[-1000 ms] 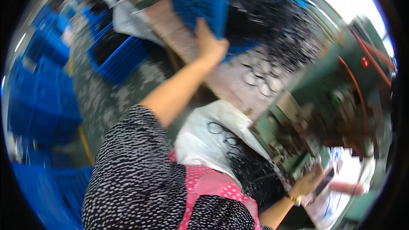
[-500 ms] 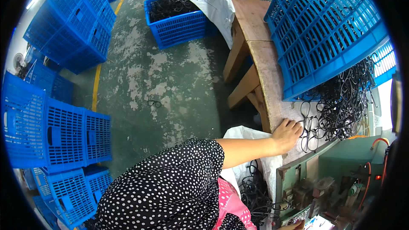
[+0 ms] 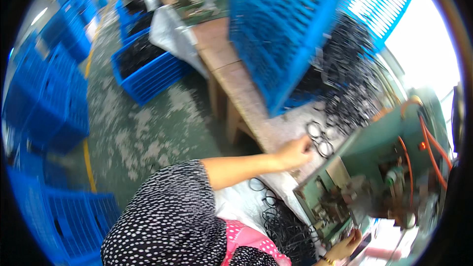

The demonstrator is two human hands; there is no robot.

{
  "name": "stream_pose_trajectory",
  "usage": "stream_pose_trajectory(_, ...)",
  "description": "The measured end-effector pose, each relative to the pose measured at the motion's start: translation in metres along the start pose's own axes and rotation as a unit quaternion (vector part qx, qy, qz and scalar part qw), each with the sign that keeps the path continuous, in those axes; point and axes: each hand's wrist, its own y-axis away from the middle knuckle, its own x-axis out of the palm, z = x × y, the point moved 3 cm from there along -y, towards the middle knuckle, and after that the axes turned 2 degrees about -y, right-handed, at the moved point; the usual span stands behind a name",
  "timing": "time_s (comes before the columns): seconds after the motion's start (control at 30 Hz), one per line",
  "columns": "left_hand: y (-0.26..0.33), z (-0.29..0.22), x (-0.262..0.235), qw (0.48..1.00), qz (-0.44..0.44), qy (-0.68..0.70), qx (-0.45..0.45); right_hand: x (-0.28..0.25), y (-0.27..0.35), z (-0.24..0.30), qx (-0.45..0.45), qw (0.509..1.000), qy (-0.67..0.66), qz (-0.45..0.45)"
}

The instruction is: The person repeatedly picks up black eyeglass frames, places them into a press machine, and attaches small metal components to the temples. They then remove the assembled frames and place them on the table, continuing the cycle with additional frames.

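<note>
Left hand point(image 3: 294, 151) reaches to black rings point(image 3: 319, 138) on the bench point(image 3: 236, 81).

The left hand's fingers curl onto the rings just past its fingertips; whether it grips one I cannot tell. The rings look thin, light and floppy, likely to tangle, best pinched on the rim. Beyond the hand a tilted blue crate point(image 3: 281, 34) crowds the heap; a green machine point(image 3: 384, 167) stands close beside it; the bench edge is just behind the wrist. Right hand point(image 3: 347, 246) sits low by the machine, state unclear.

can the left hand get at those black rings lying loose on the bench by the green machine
Probably yes: the left hand already rests on the wooden bench beside the loose black rubber rings, nothing between them; the tilted blue plastic crate stands further back.
</note>
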Motion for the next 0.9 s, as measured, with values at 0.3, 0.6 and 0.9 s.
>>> stream_pose_trajectory(0.3, -0.024, 0.015, -0.015, 0.973, 0.162, 0.094, -0.138, 0.007, 0.013, 0.01, 0.01, 0.998, -0.019, -0.06)
stream_pose_trajectory(0.6, 0.014, -0.025, -0.033, 0.987, 0.111, 0.091, -0.068, 0.005, 0.007, 0.032, -0.042, 0.996, 0.029, -0.075)
stream_pose_trajectory(0.9, 0.049, -0.063, -0.03, 0.987, 0.104, 0.114, -0.042, -0.001, 0.009, 0.033, -0.057, 0.996, -0.052, -0.055)
